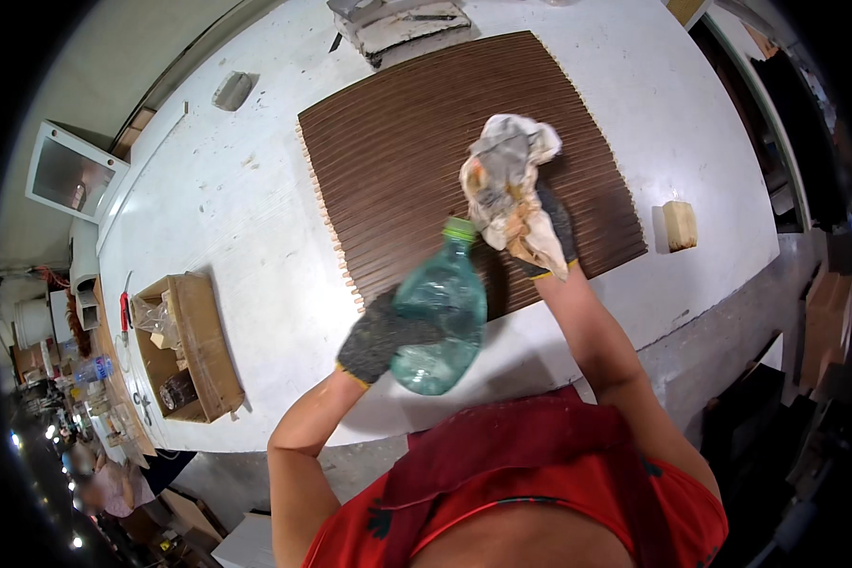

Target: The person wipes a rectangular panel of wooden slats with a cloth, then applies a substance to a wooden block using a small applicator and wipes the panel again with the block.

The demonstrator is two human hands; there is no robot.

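Note:
My left hand (374, 339), in a dark grey work glove with a yellow cuff edge, is wrapped round a green-tinted clear plastic bottle (442, 303). The bottle tilts away from me, its light green cap (459, 228) pointing toward the far side. A crumpled white rag (511, 185) with brown and grey stains is in my right hand (557, 227), also gloved; the rag hides most of its fingers. Both hands are over a dark brown ribbed panel (398, 142) lying on the white table (256, 180). Pale, toothed ends line the panel's left and right edges.
A cardboard box (220, 355) with plastic wrap inside stands at the table's left, beside scissors (142, 407) and a red-handled tool (124, 312). A pale block (679, 226) sits at the right. Beyond the panel lie a stained white block (412, 33) and a grey piece (233, 91).

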